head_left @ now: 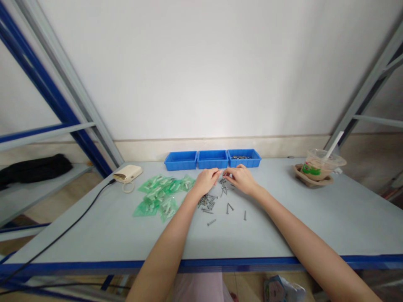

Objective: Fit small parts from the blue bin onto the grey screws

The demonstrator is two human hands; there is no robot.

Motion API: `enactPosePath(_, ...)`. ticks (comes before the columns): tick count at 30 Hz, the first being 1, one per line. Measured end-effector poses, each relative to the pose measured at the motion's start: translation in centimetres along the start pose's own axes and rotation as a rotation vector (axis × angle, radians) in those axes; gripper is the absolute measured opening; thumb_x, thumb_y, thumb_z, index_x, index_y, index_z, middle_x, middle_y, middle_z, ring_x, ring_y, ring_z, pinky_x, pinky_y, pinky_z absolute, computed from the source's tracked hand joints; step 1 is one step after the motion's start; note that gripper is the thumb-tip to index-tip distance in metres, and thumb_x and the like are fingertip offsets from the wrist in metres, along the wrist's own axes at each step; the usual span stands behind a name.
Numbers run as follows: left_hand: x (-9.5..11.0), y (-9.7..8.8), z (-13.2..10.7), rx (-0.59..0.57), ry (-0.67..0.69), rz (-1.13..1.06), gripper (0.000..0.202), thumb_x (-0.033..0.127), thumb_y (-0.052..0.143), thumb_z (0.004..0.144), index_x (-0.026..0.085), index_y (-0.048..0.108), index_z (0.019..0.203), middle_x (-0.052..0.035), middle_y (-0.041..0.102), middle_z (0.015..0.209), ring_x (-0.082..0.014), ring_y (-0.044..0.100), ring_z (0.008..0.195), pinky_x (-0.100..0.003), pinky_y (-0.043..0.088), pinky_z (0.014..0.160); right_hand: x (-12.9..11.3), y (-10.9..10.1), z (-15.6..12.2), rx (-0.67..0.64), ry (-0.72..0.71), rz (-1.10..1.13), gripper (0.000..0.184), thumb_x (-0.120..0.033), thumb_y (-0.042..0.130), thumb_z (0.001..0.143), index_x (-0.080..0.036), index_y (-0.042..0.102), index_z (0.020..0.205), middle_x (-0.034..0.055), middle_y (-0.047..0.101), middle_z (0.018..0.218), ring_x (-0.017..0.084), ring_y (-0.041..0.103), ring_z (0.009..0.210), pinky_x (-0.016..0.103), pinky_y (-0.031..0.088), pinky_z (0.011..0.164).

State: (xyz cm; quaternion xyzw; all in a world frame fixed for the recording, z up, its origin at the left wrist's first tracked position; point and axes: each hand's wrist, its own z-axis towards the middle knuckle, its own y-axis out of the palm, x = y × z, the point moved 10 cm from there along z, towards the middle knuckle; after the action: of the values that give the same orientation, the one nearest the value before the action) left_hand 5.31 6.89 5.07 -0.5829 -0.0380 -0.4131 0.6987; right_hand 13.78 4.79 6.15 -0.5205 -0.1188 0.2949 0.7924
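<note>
Loose grey screws lie in a pile on the table between and below my hands, with a few single ones nearer the front edge. My left hand is over the pile's left side, its fingers pinched together; what they hold, if anything, is hidden. Close beside it, my right hand is closed in a pinch, with a small metal screw at its fingertips. The fingertips of both hands nearly meet. Left of my left hand lie several green-tinted plastic bags with small pale and metal pieces inside.
Three blue bins stand side by side along the wall; the right bin holds small metal parts. A cream device with a black cable is at left. At right, a drink cup sits in a cardboard holder.
</note>
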Motion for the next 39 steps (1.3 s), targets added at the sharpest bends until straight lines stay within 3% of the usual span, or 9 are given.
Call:
enactPosePath(5,-0.06,0.29,-0.02,-0.012,0.010,-0.067,0.025,0.039,0.038,0.088,0.019,0.055,0.089,0.0047,0.055,0.052,-0.0122,0.051,0.049,-0.021,0.034,0.054,0.19,0.21,0.04,0.000,0.008,-0.009,0.024,-0.025,0.038,0.093,-0.018,0.060,0.087,0.0041,0.069,0.082,0.015,0.057,0.069,0.027,0.027,0.076)
enactPosePath(12,-0.13,0.26,0.07,-0.007,0.011,-0.069,0.034,0.037,0.034,0.089,0.018,0.049,0.065,0.0033,0.052,0.048,-0.0109,0.049,0.047,-0.021,0.034,0.054,0.19,-0.01,-0.05,0.016,0.014,0.010,0.022,-0.031,0.043,0.091,-0.018,0.059,0.099,0.0028,0.068,0.074,0.015,0.057,0.066,0.028,0.027,0.079)
enactPosePath(15,-0.24,0.40,0.06,-0.008,0.000,-0.070,0.032,0.038,0.035,0.088,0.018,0.050,0.068,0.0035,0.053,0.049,-0.0110,0.049,0.046,-0.021,0.033,0.052,0.12,-0.05,-0.06,0.028,-0.008,0.051,0.018,-0.029,0.046,0.090,-0.018,0.060,0.089,0.0022,0.068,0.079,0.014,0.057,0.067,0.027,0.027,0.079)
enactPosePath(20,-0.65,0.80,0.07,-0.014,-0.008,-0.112,0.023,0.038,0.039,0.087,0.020,0.052,0.091,0.0057,0.056,0.053,-0.0111,0.050,0.045,-0.021,0.034,0.051,0.23,-0.09,-0.08,0.045,-0.009,0.073,0.017,-0.027,0.047,0.089,-0.019,0.060,0.085,0.0011,0.068,0.079,0.013,0.056,0.067,0.027,0.026,0.077)
enactPosePath(28,-0.53,0.16,0.19,0.028,0.017,-0.036,0.032,0.039,0.035,0.089,0.018,0.053,0.072,0.0034,0.054,0.050,-0.0118,0.051,0.050,-0.021,0.034,0.054,-0.01,-0.06,0.04,0.047,-0.004,0.058,0.020,-0.024,0.040,0.092,-0.019,0.059,0.089,0.0024,0.068,0.086,0.014,0.057,0.072,0.027,0.027,0.076)
enactPosePath(34,-0.40,0.41,0.16,0.011,0.013,-0.082,0.024,0.038,0.038,0.088,0.020,0.053,0.091,0.0059,0.055,0.051,-0.0114,0.051,0.048,-0.021,0.034,0.053,0.61,-0.27,0.00,0.057,0.032,0.071,0.022,-0.028,0.037,0.093,-0.019,0.058,0.093,0.0034,0.067,0.085,0.015,0.057,0.071,0.028,0.027,0.077)
enactPosePath(39,-0.37,0.21,0.18,0.023,0.015,-0.036,0.028,0.035,0.033,0.089,0.019,0.051,0.074,0.0050,0.053,0.049,-0.0110,0.050,0.048,-0.021,0.033,0.053,0.27,-0.38,-0.03,0.039,0.013,0.063,0.020,-0.031,0.043,0.090,-0.019,0.058,0.093,0.0011,0.066,0.072,0.014,0.056,0.064,0.028,0.027,0.078)
